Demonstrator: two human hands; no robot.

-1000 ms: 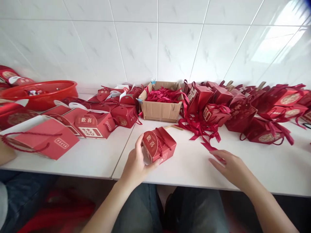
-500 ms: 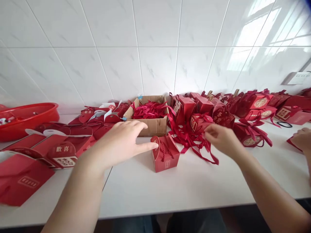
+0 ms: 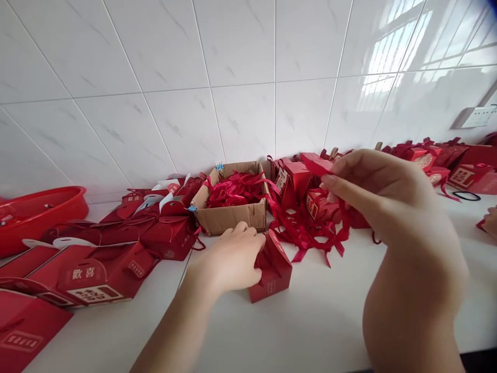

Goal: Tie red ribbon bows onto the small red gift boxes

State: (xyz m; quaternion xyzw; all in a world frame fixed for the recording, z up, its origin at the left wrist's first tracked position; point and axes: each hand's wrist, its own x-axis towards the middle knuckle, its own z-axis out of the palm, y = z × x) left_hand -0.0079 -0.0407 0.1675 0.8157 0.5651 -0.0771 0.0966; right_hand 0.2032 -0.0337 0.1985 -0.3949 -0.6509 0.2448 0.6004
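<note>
A small red gift box with cord handles stands on the white table in front of me. My left hand is closed on its left side and top, with the fingertips partly hidden behind it. Raised to the right of the box, my right hand pinches a red ribbon between thumb and fingers. One end of the ribbon sticks out to the left and another part hangs below the hand. Behind the gift box lies a tangle of red ribbons.
A cardboard box full of red ribbons stands by the tiled wall. Several red boxes and a red basin are on the left. More boxes line the right, near a black ring. Another person's hand shows at the right edge.
My right hand has lifted a ribbon from the tangle and come nearer. My left hand, open before, has closed on the gift box. The view has shifted.
</note>
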